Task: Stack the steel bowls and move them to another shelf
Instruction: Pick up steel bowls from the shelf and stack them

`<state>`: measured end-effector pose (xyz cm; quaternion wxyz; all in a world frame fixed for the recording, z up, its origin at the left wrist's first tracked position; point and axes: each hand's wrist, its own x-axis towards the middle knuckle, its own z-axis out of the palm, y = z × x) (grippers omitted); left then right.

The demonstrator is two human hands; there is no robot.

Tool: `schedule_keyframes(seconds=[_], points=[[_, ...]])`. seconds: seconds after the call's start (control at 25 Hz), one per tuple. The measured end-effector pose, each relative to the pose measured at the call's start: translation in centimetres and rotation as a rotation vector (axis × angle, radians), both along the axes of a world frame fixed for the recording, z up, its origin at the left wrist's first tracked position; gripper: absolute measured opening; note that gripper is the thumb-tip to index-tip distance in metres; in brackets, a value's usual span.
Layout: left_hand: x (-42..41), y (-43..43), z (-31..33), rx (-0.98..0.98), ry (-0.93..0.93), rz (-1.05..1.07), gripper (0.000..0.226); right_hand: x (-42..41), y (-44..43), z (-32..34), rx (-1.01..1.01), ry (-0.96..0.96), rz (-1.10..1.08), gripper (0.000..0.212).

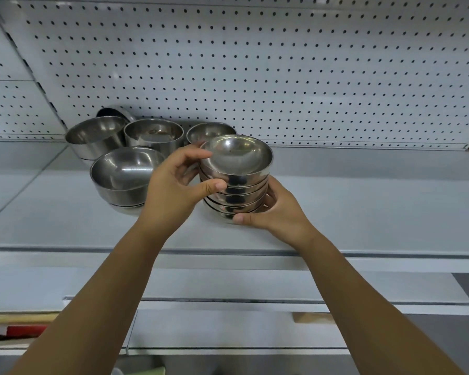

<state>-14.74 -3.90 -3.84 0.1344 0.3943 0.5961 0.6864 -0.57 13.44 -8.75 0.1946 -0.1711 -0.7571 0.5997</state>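
A lower shelf is seen nearest, under both forearms. On the shelf above it, the stack of small steel bowls is gripped by two hands. The left hand is curled round its upper rims. The right hand is cupped at its base, with the thumb laid along the bottom bowl. Whether the stack is raised off the shelf cannot be told. Stacking of this set is judged done. A steady two-handed lift is called for next, kept level so nothing slides. Roughly six nested bowls are counted. Four loose bowls are counted beyond, left, and one tipped piece is leaned against the pegboard.
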Motion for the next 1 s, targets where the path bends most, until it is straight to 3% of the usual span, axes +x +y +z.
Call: schedule_keyframes(seconds=[0.24, 0.44, 1.0], points=[[5.4, 4.8, 1.8, 0.013, 0.072, -0.126, 0.052, 8.1, 2.0, 1.3, -0.012, 0.066, -0.160, 0.078], [14.5, 11.1, 2.2, 0.004, 0.058, -0.274, 0.052, 19.7, 5.1, 1.9, 0.009, 0.080, -0.332, 0.083], [52.4, 29.5, 1.9, 0.099, 0.015, -0.877, 0.048, 61.1, 10.6, 3.1, 0.101, 0.060, -0.942, 0.090]])
